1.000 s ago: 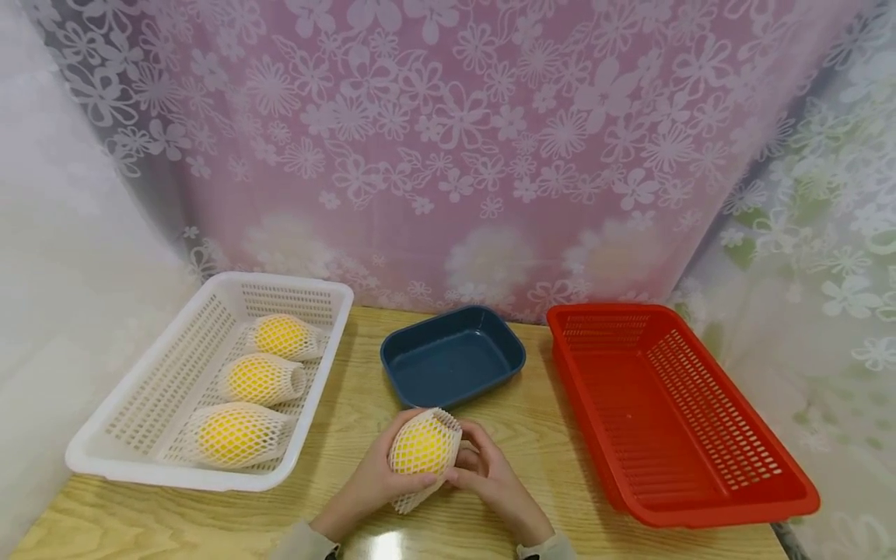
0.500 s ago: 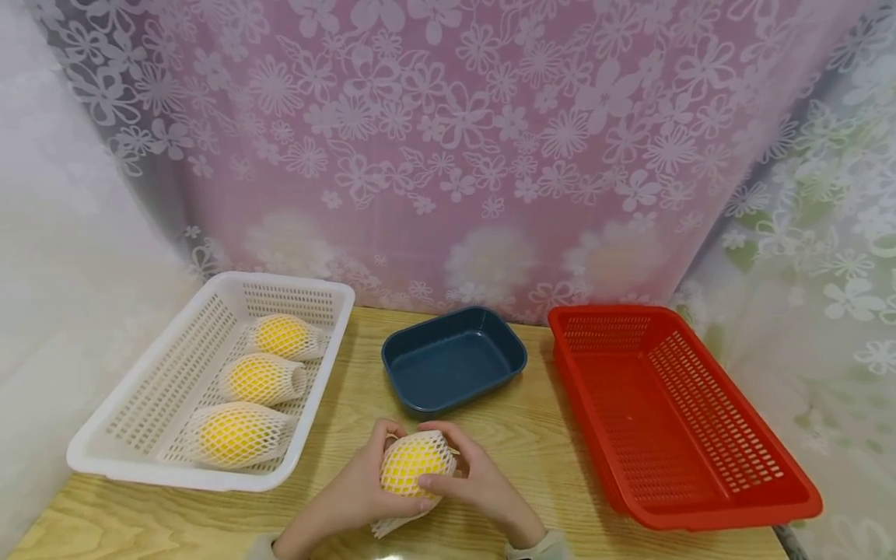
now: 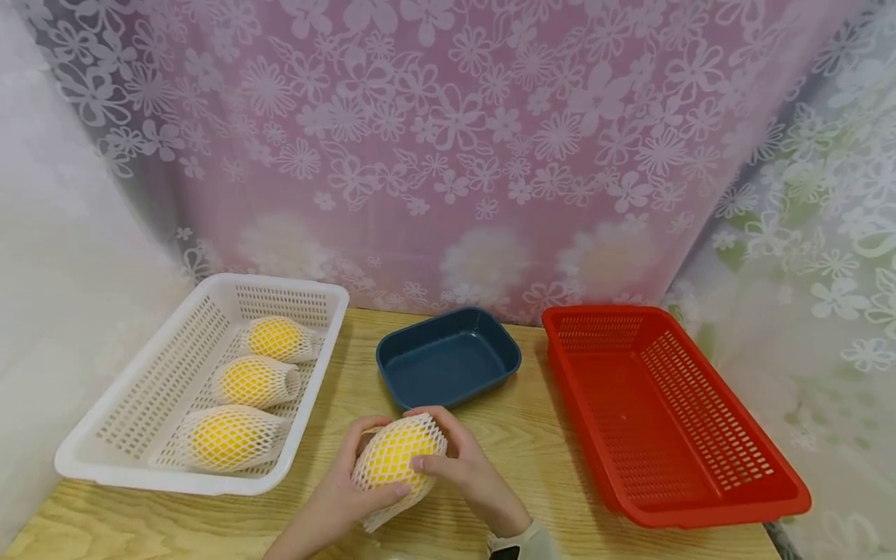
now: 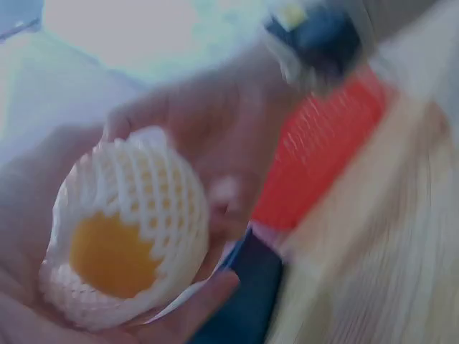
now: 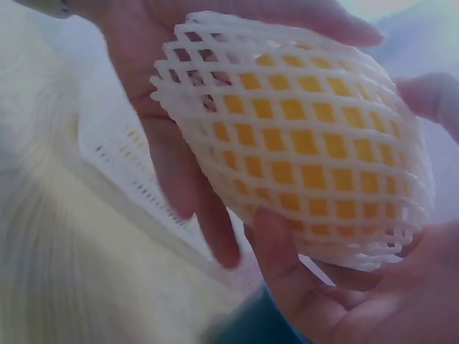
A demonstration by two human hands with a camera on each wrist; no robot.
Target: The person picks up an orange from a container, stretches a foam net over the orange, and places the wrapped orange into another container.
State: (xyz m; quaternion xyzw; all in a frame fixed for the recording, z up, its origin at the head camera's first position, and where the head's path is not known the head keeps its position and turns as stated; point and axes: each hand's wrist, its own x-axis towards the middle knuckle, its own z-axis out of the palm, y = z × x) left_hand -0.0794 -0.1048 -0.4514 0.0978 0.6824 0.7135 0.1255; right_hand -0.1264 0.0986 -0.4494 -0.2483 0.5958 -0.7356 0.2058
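Both hands hold one yellow fruit [image 3: 394,459] in a white foam net sleeve, low over the front of the table. My left hand [image 3: 341,491] grips its left side, thumb across the front. From the right, my right hand [image 3: 470,476] grips the other side, its thumb pressing on the net. In the right wrist view the foam net sleeve [image 5: 301,143] covers the fruit, and its loose end sticks out past it. A bare patch of orange-yellow skin [image 4: 115,254] shows through the sleeve's opening in the left wrist view.
On the left a white basket [image 3: 162,486] holds three netted yellow fruits [image 3: 231,437]. A dark blue tray [image 3: 448,362] stands just behind the hands. To the right lies a red basket [image 3: 665,420] with nothing inside. A pink flowered curtain [image 3: 448,194] hangs behind the table.
The netted fruit has shifted left and nearer to me, with both hands staying on it. My right thumb has moved from its edge onto its front.
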